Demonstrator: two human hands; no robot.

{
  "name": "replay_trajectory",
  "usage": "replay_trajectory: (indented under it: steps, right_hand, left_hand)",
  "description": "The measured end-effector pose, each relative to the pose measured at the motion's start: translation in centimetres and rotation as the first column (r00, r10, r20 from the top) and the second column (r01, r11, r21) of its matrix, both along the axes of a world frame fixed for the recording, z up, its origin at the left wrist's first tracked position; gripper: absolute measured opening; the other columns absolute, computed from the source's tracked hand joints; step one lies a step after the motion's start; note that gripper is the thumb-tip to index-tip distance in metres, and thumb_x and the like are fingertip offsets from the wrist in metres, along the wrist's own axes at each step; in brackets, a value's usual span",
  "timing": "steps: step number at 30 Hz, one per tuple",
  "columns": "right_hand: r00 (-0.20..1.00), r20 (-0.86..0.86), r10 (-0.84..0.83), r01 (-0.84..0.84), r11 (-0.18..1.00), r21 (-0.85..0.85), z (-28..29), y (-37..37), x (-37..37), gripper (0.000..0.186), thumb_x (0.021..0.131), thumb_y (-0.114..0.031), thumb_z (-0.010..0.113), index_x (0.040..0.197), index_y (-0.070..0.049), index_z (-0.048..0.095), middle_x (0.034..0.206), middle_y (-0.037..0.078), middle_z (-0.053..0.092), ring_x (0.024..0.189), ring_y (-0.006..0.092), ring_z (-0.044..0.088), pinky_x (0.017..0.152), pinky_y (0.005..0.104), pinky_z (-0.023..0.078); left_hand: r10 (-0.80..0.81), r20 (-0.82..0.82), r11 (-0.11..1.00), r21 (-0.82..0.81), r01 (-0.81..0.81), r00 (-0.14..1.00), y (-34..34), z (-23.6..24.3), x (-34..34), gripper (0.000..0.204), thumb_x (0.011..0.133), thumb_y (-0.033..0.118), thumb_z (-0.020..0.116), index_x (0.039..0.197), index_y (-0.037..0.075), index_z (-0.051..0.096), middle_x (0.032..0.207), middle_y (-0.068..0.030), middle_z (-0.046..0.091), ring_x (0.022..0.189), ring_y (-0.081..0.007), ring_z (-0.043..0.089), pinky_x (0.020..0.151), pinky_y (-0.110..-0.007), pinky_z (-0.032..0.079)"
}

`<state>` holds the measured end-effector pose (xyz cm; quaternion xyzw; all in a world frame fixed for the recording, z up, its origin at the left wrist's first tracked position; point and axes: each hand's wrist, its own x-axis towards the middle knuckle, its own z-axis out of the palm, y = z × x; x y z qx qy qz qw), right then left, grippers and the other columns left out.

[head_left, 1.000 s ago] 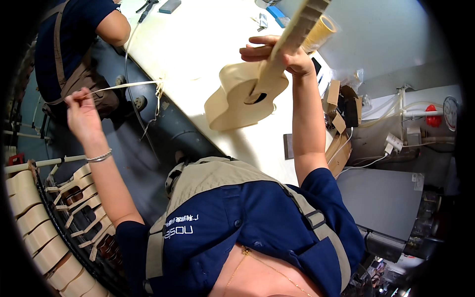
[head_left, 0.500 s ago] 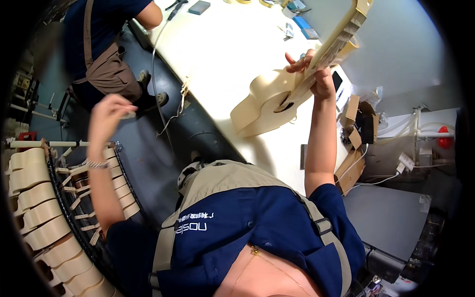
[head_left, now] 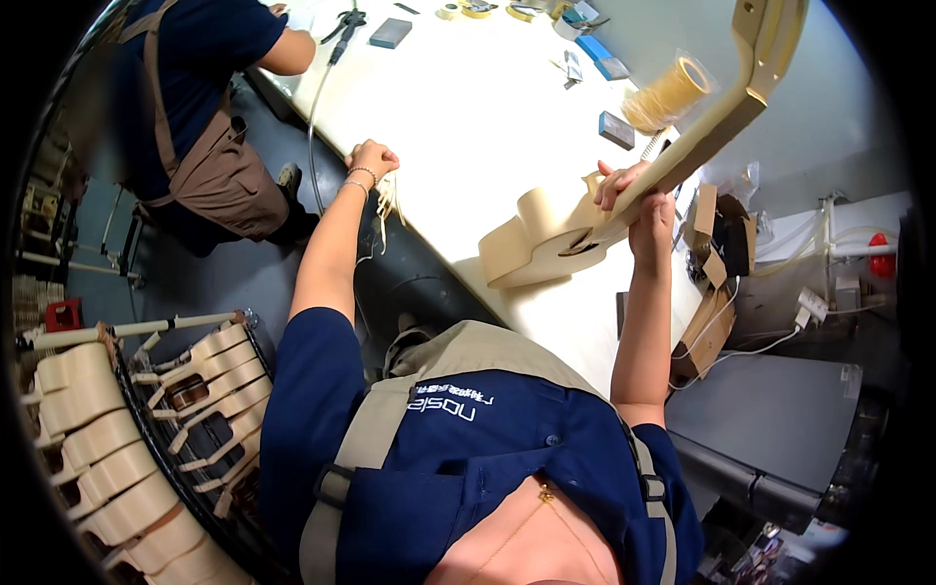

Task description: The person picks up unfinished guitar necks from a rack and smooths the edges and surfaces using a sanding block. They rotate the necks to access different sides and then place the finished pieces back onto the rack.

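Note:
An unfinished pale wooden guitar (head_left: 526,255) leans over the right part of the white table, its neck (head_left: 717,125) rising toward the upper right. My right hand (head_left: 639,195) is wrapped round the neck just above the body. My left hand (head_left: 369,159) is at the table's left edge, fingers pinched on a bunch of thin pale strips (head_left: 388,200) that dangle over the edge below it.
A co-worker (head_left: 175,117) stands at the upper left beside the white table (head_left: 409,88). An air hose gun (head_left: 343,34), blocks and a yellow roll (head_left: 663,97) lie on it. Racks of guitar bodies (head_left: 102,448) fill the lower left; cardboard boxes (head_left: 712,219) sit at right.
My left hand has swung forward and right to the table edge; the strip it held stretched out one second ago now hangs slack. My right hand and the guitar have shifted right.

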<state>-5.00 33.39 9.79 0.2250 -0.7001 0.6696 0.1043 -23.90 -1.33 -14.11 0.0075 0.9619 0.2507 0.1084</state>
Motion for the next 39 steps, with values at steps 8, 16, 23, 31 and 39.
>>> replay_trajectory:
  steps: [8, 16, 23, 31, 39]
  right_hand:
    - [0.986, 0.081, -0.144, 0.148, 0.988, -0.047, -0.5, -1.3, 0.6, 0.051, 0.087, -0.05, 0.052, 0.09, 0.0, 0.057, 0.074, 0.008, 0.06, 0.073, 0.0183, 0.06, 0.095, 0.0374, 0.039]
    - [0.926, 0.043, -0.375, 0.377, 0.926, -0.029, -0.4, -3.5, 2.2, 0.035, 0.09, -0.034, 0.056, 0.095, 0.001, 0.052, 0.076, 0.007, 0.059, 0.074, 0.0157, 0.058, 0.07, 0.0293, 0.046]
    - [0.824, 0.03, -0.565, 0.563, 0.824, 0.067, 0.2, -6.0, 3.3, 0.028, 0.088, -0.026, 0.059, 0.098, 0.0, 0.053, 0.074, 0.008, 0.064, 0.07, 0.0165, 0.063, 0.066, 0.0287, 0.048]
    - [0.796, -0.027, -0.604, 0.603, 0.79, 0.112, 0.8, -7.2, 4.1, 0.027, 0.085, -0.026, 0.063, 0.097, -0.002, 0.055, 0.072, 0.009, 0.063, 0.067, 0.0179, 0.063, 0.063, 0.0285, 0.048]
    - [0.786, -0.071, -0.614, 0.615, 0.766, 0.186, 0.0, -6.8, 4.7, 0.026, 0.081, -0.023, 0.066, 0.094, -0.003, 0.055, 0.075, 0.012, 0.06, 0.068, 0.029, 0.058, 0.062, 0.0352, 0.046]
  left_hand:
    - [0.217, -0.272, 0.937, 0.327, -0.122, 0.938, 3.4, 5.2, -2.5, 0.025, 0.072, 0.03, 0.075, 0.084, 0.013, 0.062, 0.089, -0.0031, 0.062, 0.082, -0.0173, 0.06, 0.073, -0.034, 0.047]
    - [0.051, -0.757, 0.21, 0.646, 0.734, 0.651, 15.3, 32.1, 11.8, 0.013, 0.085, 0.001, 0.059, 0.094, -0.008, 0.063, 0.105, -0.0145, 0.055, 0.089, -0.0203, 0.063, 0.078, -0.028, 0.054]
    - [0.133, -0.855, 0.386, 0.51, 0.769, 0.501, 17.0, 36.1, 14.8, 0.019, 0.077, 0.004, 0.068, 0.092, -0.006, 0.066, 0.1, -0.0127, 0.057, 0.079, -0.0176, 0.066, 0.068, -0.025, 0.057]
    - [0.106, -0.838, 0.412, 0.527, 0.743, 0.535, 16.7, 37.5, 16.0, 0.013, 0.073, 0.003, 0.068, 0.082, -0.006, 0.066, 0.091, -0.013, 0.059, 0.072, -0.0178, 0.067, 0.066, -0.025, 0.056]
    - [0.094, -0.797, 0.389, 0.581, 0.715, 0.597, 16.9, 37.6, 16.8, 0.009, 0.072, 0.0, 0.066, 0.079, -0.006, 0.066, 0.089, -0.0101, 0.059, 0.072, -0.0158, 0.066, 0.069, -0.025, 0.056]
